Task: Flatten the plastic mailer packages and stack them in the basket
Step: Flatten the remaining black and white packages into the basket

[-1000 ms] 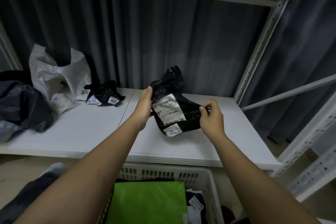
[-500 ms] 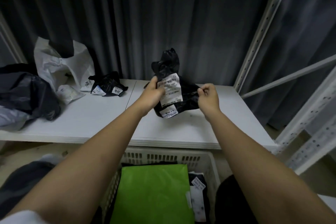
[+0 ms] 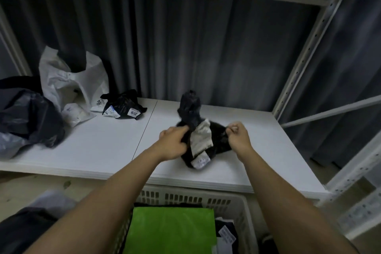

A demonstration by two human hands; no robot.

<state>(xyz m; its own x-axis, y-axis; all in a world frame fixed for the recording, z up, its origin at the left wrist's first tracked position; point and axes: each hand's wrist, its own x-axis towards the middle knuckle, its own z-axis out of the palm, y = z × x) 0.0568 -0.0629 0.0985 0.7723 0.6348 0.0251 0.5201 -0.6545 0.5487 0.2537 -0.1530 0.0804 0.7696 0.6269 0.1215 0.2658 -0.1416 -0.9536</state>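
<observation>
The black mailer [image 3: 203, 130] sits on the white shelf [image 3: 103, 146], near the middle, a bit to the right. It is all scrunched up, with one twisted end poking up at the back. A white label [image 3: 201, 138] runs down its front.

The left hand [image 3: 174, 143] has its fingers curled round the left side of the bag, just under the twisted end. The right hand [image 3: 237, 133] pinches the right edge of the bag with its fingers closed tight.

I think the job right now is to pull the bag wide so it goes flat. To do it well, both hands should pull apart gently and evenly, so the thin plastic does not rip. The twisted top needs to be untwisted too. Then the bag should be pressed down on the shelf to push the air out.

The basket [image 3: 198, 197] is just below the front of the shelf. A flat green mailer [image 3: 171, 231] lies on top inside it. The flat bag can go on top of that one.

More bags wait on the left: a small black mailer [image 3: 122, 105], a white bag [image 3: 72, 78] and a big dark bag [image 3: 28, 115]
</observation>
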